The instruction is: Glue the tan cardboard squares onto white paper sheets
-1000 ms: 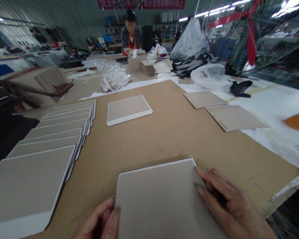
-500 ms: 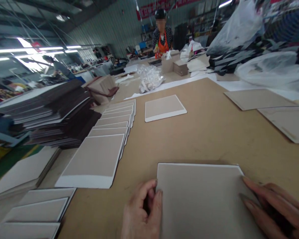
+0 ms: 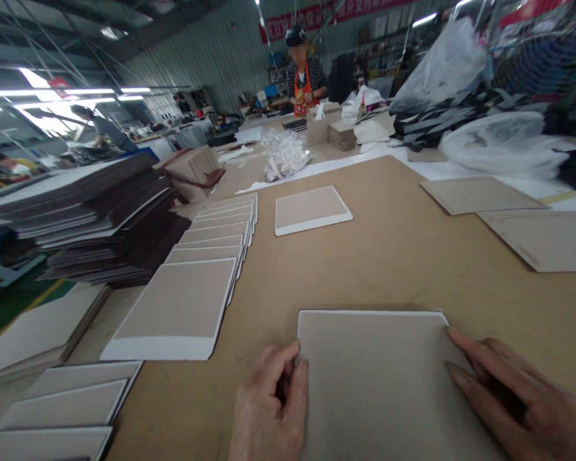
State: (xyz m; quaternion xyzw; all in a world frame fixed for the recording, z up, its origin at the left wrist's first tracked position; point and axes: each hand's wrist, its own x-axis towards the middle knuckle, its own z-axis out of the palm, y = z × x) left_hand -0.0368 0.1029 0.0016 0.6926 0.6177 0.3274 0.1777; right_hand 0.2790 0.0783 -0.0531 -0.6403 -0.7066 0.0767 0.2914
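A flat beige panel (image 3: 379, 384) with a thin white border lies in front of me, its near end cut off by the bottom of the view. At its left edge my left hand (image 3: 273, 400) is closed, with thumb and curled forefinger against the border. My right hand (image 3: 513, 390) grips the right edge, thumb over the panel's face and forefinger along the far right corner. Farther off on the brown board is a smaller-looking panel (image 3: 312, 211) with a white strip on its near side. An overlapping row of similar panels (image 3: 173, 304) runs away to the left.
Several more panels (image 3: 67, 403) overlap at lower left. Behind them rises a tall stack of dark sheets (image 3: 105, 218). Two bare boards (image 3: 542, 237) lie at right. Clear plastic bags (image 3: 499, 144) and dark strips are at the back right. A person in an orange apron (image 3: 303, 86) stands across the table.
The view has shifted slightly, so most things sit a little farther left. Both hands keep to the panel's edges. The person across the table has moved their hands together.
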